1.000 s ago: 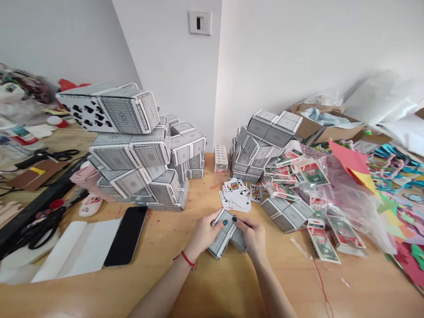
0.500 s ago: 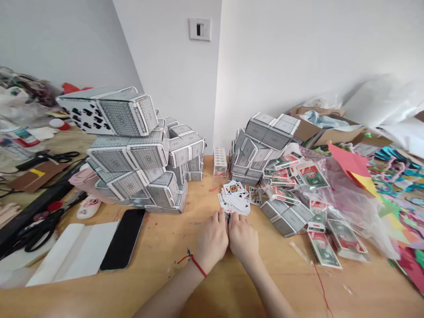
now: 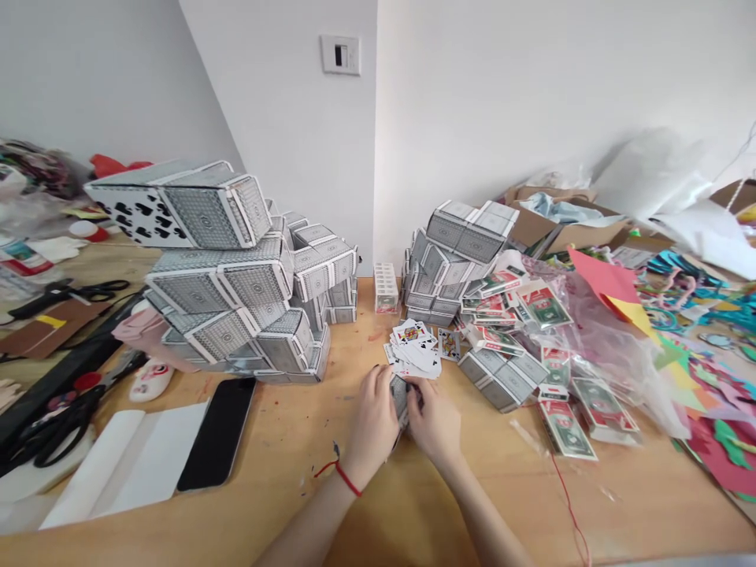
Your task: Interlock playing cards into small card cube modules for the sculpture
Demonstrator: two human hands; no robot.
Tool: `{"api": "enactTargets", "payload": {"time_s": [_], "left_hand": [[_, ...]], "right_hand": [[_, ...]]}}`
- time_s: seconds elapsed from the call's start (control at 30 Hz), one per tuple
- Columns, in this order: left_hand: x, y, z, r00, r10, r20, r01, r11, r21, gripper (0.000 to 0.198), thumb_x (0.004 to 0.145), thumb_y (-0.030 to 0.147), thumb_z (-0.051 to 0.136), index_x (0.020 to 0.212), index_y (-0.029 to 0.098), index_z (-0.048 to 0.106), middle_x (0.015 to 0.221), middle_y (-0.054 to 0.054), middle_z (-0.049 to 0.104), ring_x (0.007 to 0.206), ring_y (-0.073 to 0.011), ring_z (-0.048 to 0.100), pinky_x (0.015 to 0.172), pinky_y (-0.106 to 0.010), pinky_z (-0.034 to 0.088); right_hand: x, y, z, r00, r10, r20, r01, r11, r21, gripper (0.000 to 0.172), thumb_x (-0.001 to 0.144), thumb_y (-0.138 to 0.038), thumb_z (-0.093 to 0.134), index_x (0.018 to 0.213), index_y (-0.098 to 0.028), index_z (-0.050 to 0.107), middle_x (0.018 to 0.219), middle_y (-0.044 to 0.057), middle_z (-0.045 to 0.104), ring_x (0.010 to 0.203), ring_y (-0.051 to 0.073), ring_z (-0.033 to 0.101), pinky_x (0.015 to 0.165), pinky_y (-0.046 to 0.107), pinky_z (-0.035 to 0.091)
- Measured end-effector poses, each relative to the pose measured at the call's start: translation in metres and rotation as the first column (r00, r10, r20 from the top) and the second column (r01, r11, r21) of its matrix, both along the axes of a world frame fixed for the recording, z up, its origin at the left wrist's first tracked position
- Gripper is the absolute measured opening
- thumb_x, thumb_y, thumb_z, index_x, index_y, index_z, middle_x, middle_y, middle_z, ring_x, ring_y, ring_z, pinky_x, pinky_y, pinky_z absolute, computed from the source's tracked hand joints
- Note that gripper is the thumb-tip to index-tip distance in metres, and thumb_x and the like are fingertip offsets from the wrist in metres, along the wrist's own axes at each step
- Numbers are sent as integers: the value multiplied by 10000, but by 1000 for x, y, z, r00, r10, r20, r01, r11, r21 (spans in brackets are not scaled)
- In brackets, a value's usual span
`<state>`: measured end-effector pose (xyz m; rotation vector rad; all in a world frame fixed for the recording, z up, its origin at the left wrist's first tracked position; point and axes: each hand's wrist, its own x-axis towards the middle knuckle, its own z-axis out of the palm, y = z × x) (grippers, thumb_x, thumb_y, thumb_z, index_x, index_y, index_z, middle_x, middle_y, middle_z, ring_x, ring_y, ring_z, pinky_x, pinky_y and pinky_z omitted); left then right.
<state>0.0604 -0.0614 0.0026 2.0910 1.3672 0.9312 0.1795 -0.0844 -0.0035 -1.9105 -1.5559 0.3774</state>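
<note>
My left hand and my right hand press together around a small block made of grey-backed playing cards on the wooden table. Only a strip of the block shows between the hands. Both hands have fingers curled on it. Just beyond them lies a loose fan of face-up cards. A tall pile of finished card blocks rises at the left. A smaller pile of blocks sits behind the loose cards.
A black phone and white folded paper lie left of my hands. Scissors are at the far left. Red-and-green card boxes, clear plastic, a cardboard box and coloured paper cutouts crowd the right side.
One second ago the card block was tilted and largely visible between my hands. Since then both hands have closed around it and pushed it slightly away towards the loose cards.
</note>
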Motion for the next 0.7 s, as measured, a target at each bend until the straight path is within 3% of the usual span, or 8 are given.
{"api": "enactTargets", "payload": {"time_s": [0.1,0.2,0.27,0.37,0.5,0.6,0.7], "left_hand": [[-18,1,-1,957,65,281,-43,996,-83,312,819,109,364,1069,190,530,1124,-88,559,1104,-189,510,967,-378,406],[-39,3,-6,894,97,438,44,952,-302,240,814,188,429,1015,176,560,1079,-94,607,1049,-199,560,927,-374,443],[-50,5,-10,864,126,488,88,915,-393,257,809,249,471,1036,171,563,1130,-101,598,1105,-217,532,961,-384,416],[-53,7,-16,813,99,574,206,873,-442,359,809,296,490,1146,178,524,1262,-102,524,1216,-227,439,1035,-387,336],[-41,11,-17,779,2,627,361,816,-451,489,818,277,482,1295,209,393,1362,-78,425,1272,-214,366,1081,-387,264],[-35,4,-17,817,-21,576,336,829,-447,521,796,259,522,1300,229,391,1370,-69,406,1281,-222,344,1090,-393,240],[-36,-11,-22,850,8,527,275,846,-457,537,787,288,548,1296,235,385,1315,-77,440,1249,-219,377,1062,-376,290]], "right_hand": [[14,-9,-7,916,-58,-397,122,983,138,275,876,-318,354,958,-182,579,966,91,655,856,193,613,736,308,475],[24,-22,-16,868,-109,-484,222,958,182,298,851,-380,421,997,-174,579,1052,118,625,985,232,571,868,382,430],[23,-30,-23,836,-104,-539,202,971,126,339,853,-394,422,1088,-179,540,1141,128,582,1047,242,544,902,407,416],[15,-37,-34,837,-59,-544,130,987,93,411,857,-384,428,1220,-192,428,1251,131,496,1171,247,453,972,438,365],[11,-30,-39,891,111,-441,-44,986,160,431,885,-358,368,1282,-192,341,1285,131,432,1235,236,376,1012,461,322],[20,-19,-37,950,19,-311,66,963,262,490,854,-379,424,1288,-171,329,1289,158,390,1230,266,362,1002,503,314],[30,-13,-34,945,-147,-292,215,953,215,413,834,-404,448,1169,-163,460,1141,169,498,1049,277,507,891,497,416]]}}
